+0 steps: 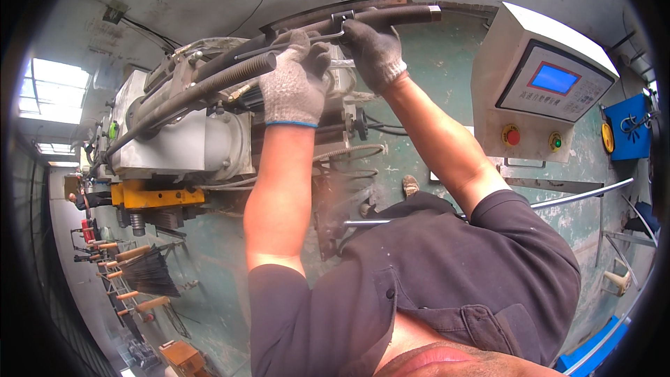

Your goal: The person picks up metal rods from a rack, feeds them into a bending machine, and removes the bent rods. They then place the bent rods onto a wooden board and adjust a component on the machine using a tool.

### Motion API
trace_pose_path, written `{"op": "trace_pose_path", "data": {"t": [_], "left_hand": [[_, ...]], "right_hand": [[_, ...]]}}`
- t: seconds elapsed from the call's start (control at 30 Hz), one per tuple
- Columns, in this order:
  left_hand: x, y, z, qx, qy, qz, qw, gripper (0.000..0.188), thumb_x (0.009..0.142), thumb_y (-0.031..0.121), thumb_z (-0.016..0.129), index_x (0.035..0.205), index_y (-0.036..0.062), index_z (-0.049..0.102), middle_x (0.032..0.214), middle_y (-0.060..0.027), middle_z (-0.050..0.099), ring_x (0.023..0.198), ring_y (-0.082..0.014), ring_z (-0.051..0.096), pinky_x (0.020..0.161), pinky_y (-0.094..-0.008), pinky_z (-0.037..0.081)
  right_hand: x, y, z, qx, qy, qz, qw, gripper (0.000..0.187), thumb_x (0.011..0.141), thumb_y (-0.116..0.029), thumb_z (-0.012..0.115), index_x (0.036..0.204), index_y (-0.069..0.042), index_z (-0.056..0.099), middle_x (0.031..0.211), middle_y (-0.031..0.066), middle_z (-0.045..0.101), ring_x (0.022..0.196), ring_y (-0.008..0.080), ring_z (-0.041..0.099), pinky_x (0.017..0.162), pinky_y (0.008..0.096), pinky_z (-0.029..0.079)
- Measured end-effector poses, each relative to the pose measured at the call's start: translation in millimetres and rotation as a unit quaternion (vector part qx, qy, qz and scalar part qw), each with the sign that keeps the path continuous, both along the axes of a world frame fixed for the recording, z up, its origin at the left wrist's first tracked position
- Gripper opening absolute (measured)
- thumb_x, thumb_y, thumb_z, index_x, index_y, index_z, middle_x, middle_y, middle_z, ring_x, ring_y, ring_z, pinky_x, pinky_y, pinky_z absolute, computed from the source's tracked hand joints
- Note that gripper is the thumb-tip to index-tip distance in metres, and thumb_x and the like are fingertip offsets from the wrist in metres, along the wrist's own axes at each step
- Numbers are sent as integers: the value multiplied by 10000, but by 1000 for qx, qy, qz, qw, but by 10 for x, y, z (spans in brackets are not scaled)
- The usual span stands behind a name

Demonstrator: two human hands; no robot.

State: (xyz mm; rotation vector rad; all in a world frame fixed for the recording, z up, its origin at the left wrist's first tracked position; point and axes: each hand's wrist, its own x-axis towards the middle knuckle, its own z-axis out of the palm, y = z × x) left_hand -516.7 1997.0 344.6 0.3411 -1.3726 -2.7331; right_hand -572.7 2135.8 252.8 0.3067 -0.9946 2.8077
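Note:
My left hand (296,84), in a grey knit work glove with a blue cuff edge, has its fingers curled round a thin bent metal rod (326,38) that looks like a hex key. The bent end of this key meets a small dark clamp collar (343,17) on a long threaded rod (412,15). My right hand (373,52), gloved and darkly soiled, is closed round the threaded rod right beside the collar; its fingertips are partly hidden. Below my left hand's fingers, the end of a second threaded rod (244,70) juts from the machine.
The large machine (174,143) with its yellow block (157,195) fills the left. A white control box (544,84) with a blue screen, a red button and a green one stands at right. A curved metal tube (579,195) passes by my right side. Wooden-handled tools (132,272) lie at lower left.

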Motion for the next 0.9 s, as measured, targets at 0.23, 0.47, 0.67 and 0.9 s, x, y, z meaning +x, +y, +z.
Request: {"op": "trace_pose_path", "data": {"t": [0.23, 0.47, 0.67, 0.9], "left_hand": [[-35, -224, 134, -36, 50, -13, 998, 171, 1041, 127, 782, 1163, 38, 700, 1039, -115, 761, 822, -201, 720, 677, -294, 622], [-83, -52, 64, -136, 90, 60, 985, 68, 1010, 76, 745, 1025, 35, 693, 893, -115, 745, 651, -186, 694, 586, -292, 586], [-186, -327, 61, -115, 150, 100, 977, 136, 1066, 133, 713, 1107, 9, 675, 963, -127, 729, 829, -260, 745, 767, -397, 650], [-364, -546, 219, 149, 123, 47, 980, 152, 1111, 162, 654, 1106, 11, 667, 924, -120, 681, 834, -285, 670, 798, -433, 591]], "right_hand": [[29, 215, 61, 158, 14, 33, 987, 238, 916, -84, 838, 1113, 13, 744, 1037, 58, 770, 971, 151, 729, 893, 316, 597], [25, 274, 104, 180, 12, 56, 982, 250, 877, -74, 863, 1103, 9, 797, 1023, 40, 786, 930, 130, 715, 850, 313, 595], [49, 296, 174, 237, -2, 45, 971, 226, 878, -70, 873, 1082, 5, 809, 1001, 31, 781, 903, 129, 715, 822, 311, 592], [15, 274, 143, 226, -11, 35, 974, 306, 866, -172, 861, 1106, 3, 788, 1024, 55, 779, 944, 158, 731, 889, 316, 604]]}}
